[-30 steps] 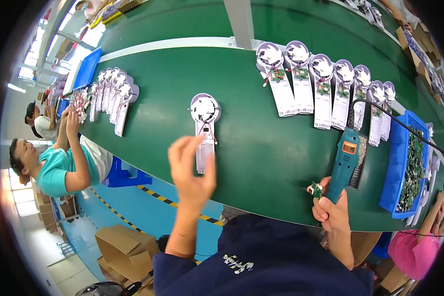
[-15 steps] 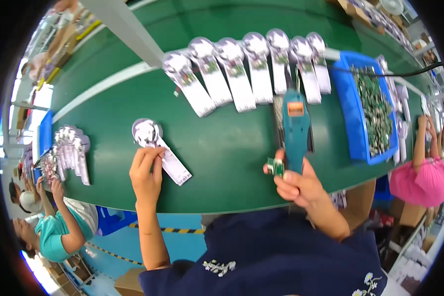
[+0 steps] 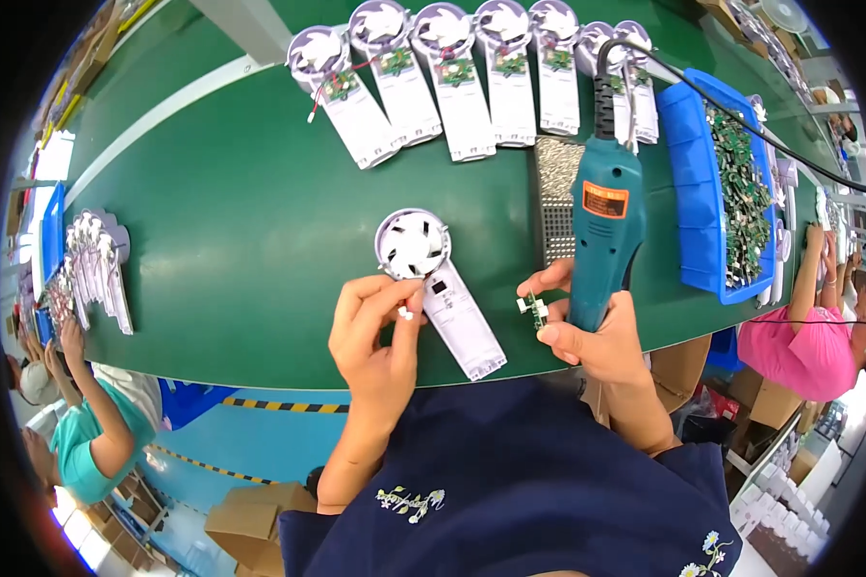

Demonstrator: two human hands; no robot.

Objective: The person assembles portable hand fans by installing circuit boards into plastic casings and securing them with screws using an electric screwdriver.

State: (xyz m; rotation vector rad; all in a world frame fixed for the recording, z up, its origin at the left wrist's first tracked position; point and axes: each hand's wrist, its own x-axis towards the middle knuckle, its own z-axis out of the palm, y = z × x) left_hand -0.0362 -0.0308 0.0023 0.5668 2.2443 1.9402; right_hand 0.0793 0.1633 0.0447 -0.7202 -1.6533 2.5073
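My left hand (image 3: 373,337) is closed, thumb and fingertips pinching a small white connector (image 3: 405,313). Its fingertips are beside a white fan housing (image 3: 464,327), a round fan head with a flat handle, lying on the table in front of me. A teal electric screwdriver (image 3: 606,226) with an orange label is in my right hand (image 3: 601,341), its cord end pointing away from me. Between that hand's thumb and fingers is also a small green circuit board (image 3: 536,310) with white connectors. The two hands are apart, the housing's handle between them.
Several similar fan housings (image 3: 465,120) with green boards line the far side. Under the screwdriver is a metal tray of small parts (image 3: 558,226). A blue bin (image 3: 695,192) of circuit boards stands right. Co-workers sit left and right; a black cord (image 3: 741,120) crosses the upper right.
The fan housing and my left hand have moved right, closer to my right hand. A white connector now shows in my left fingertips. My right hand still holds the screwdriver and board.
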